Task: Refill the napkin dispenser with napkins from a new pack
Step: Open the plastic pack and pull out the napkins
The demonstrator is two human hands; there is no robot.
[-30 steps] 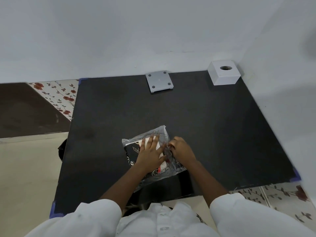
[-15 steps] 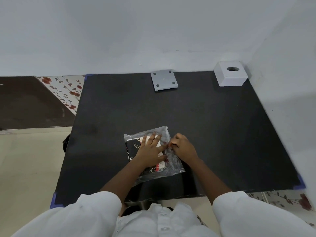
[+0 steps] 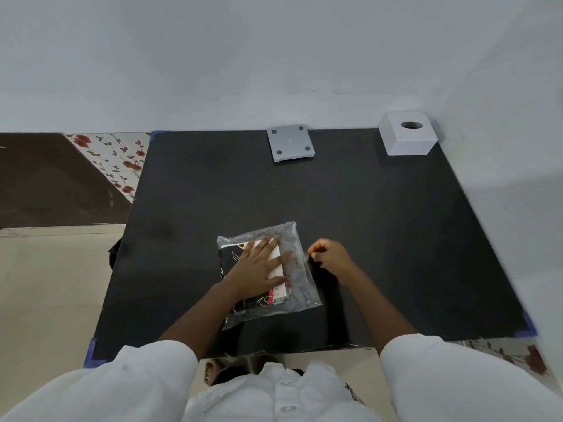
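Observation:
A napkin pack [image 3: 297, 266] in clear plastic wrap, with black patterned and white napkins inside, lies flat on the black table [image 3: 380, 239] near its front middle. My left hand [image 3: 259, 269] rests flat on top of the pack with its fingers spread. My right hand [image 3: 330, 258] is curled beside the pack's right edge, thumb and fingertips pinched on the loose plastic there. The white napkin dispenser [image 3: 408, 138], a box with a round hole on top, stands at the back right corner. Its grey base plate [image 3: 291, 143] lies apart at the back middle.
Walls close the table off at the back and on the right. Blue tape marks the table corners [image 3: 91, 354]. To the left the floor drops away, with floral tiles [image 3: 115, 159] and a dark panel. White sleeves fill the bottom of the view.
My right hand has slid from on top of the pack out to its right edge. My left hand stays pressed on the pack. The camera has shifted a little.

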